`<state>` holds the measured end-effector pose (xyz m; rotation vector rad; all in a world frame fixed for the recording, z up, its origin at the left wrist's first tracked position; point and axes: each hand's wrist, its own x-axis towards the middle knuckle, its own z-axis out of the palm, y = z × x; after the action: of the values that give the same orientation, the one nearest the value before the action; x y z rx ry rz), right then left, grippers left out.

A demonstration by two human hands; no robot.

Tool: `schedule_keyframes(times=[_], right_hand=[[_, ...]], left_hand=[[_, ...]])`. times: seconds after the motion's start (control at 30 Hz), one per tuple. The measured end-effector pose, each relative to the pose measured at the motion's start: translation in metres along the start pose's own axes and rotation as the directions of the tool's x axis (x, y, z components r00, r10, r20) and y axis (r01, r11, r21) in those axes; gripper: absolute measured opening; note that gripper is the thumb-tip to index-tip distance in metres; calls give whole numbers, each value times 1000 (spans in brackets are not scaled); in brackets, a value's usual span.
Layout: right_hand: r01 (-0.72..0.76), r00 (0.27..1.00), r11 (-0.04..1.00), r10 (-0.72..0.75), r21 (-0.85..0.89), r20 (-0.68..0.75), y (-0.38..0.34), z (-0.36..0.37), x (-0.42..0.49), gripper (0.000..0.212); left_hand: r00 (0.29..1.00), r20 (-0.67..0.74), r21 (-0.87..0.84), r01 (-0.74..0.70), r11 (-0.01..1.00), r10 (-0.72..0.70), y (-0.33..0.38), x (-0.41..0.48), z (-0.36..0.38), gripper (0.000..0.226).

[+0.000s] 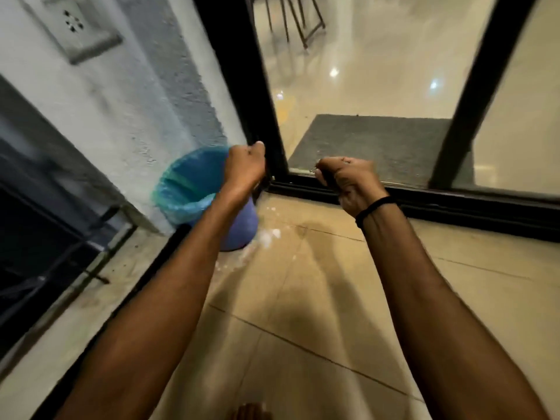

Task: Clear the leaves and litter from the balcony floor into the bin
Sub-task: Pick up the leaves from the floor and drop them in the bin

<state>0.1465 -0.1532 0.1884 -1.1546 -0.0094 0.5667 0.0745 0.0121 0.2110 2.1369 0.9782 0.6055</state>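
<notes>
A blue bin lined with a teal plastic bag stands in the corner where the white wall meets the black door frame. My left hand hovers over the bin's right rim, curled into a fist; what is inside it is hidden. My right hand, with a black band on its wrist, is curled in front of the door track to the right of the bin. Small dark bits of litter show at its fingertips. White specks lie on the beige tiles beside the bin.
A black sliding glass door runs across the far side, with a grey mat behind the glass. A dark railing and ledge border the left. My foot shows at the bottom edge.
</notes>
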Motion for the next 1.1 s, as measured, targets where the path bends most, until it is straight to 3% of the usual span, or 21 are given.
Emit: schedule_keyframes(times=[0.07, 0.17, 0.3, 0.37, 0.5, 0.6, 0.67, 0.77, 0.8, 0.97, 1.1], right_hand=[[-120, 991, 985, 112, 123, 68, 13, 47, 16, 20], [-268, 958, 941, 238, 208, 160, 30, 110, 41, 19], [-271, 947, 962, 259, 40, 191, 47, 182, 57, 13], [-299, 914, 952, 305, -65, 267, 49, 208, 53, 23], [-385, 843, 921, 378, -63, 382, 49, 212, 49, 35], [-417, 824, 906, 408, -65, 393, 50, 203, 55, 65], [-382, 844, 922, 378, -69, 379, 47, 195, 60, 65], [-259, 922, 966, 254, -22, 293, 37, 173, 60, 17], [-229, 939, 973, 220, 1, 264, 33, 165, 57, 12], [-100, 987, 994, 106, -50, 122, 22, 98, 31, 9], [-58, 998, 990, 56, -127, -17, 25, 25, 2, 14]], left_hand=[[988, -10, -131, 151, 980, -154, -30, 34, -26, 30], [936, 6, -385, 326, 863, -351, -67, 73, -58, 25], [896, 97, -486, 423, 765, -433, -104, 100, -79, 21], [887, 135, -534, 441, 721, -441, -115, 110, -84, 35], [899, 113, -577, 406, 709, -423, -124, 124, -78, 69], [904, 87, -597, 385, 704, -420, -125, 126, -72, 77], [901, 24, -641, 347, 685, -433, -120, 124, -68, 73], [915, -133, -654, 208, 727, -381, -99, 113, -59, 56], [930, -156, -674, 147, 724, -334, -91, 109, -54, 53], [996, -45, -615, 32, 788, -76, -49, 61, -1, 50], [991, 112, -512, -5, 859, 72, -21, -4, 57, 45]])
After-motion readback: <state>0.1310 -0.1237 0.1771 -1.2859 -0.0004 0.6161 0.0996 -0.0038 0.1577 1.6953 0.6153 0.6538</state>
